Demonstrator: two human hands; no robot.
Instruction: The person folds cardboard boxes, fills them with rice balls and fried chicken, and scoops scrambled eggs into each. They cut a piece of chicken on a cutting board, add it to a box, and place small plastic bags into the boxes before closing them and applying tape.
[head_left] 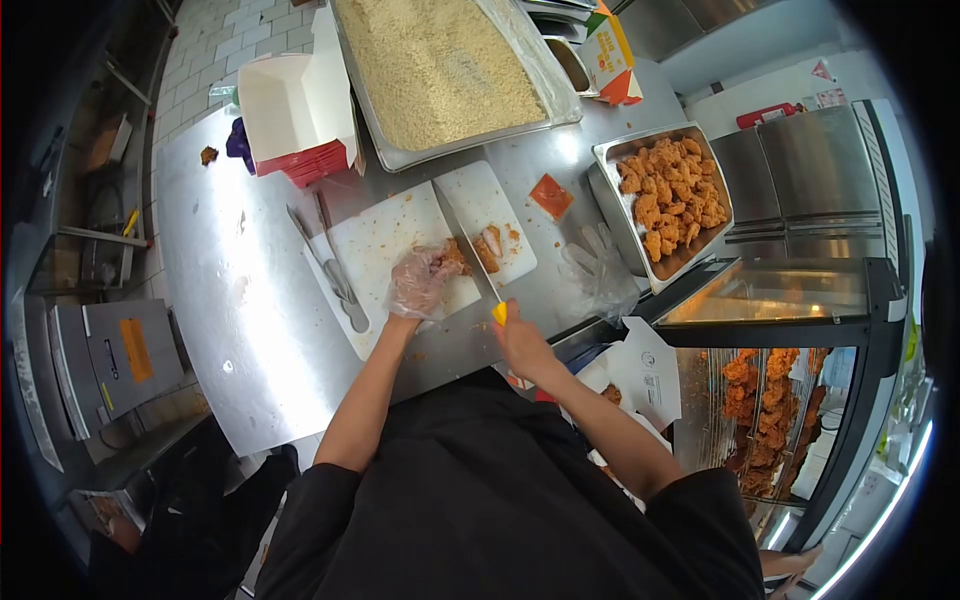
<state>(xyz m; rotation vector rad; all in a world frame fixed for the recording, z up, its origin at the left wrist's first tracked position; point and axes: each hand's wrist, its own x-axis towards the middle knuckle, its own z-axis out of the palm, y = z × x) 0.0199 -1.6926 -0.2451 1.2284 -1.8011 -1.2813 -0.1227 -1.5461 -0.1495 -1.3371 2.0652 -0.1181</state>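
Observation:
My left hand (420,280), in a clear plastic glove, is closed on a piece of fried chicken (455,260) on the white cutting board (375,240). My right hand (522,340), which appears bare, grips the yellow handle of a long knife (463,232). The blade runs across the board just right of my left fingers, between that piece and some cut chicken (488,250) with pale meat showing. Crumbs lie scattered on the board. Long metal utensils (335,270) rest along its left edge.
Beyond the board stand a large tray of breading crumbs (400,160) and stacked paper boxes (290,110). On the right are a crumpled plastic glove (600,275), a red sauce packet (551,197), a steel pan of fried chicken (650,270) and a glass display case (770,335).

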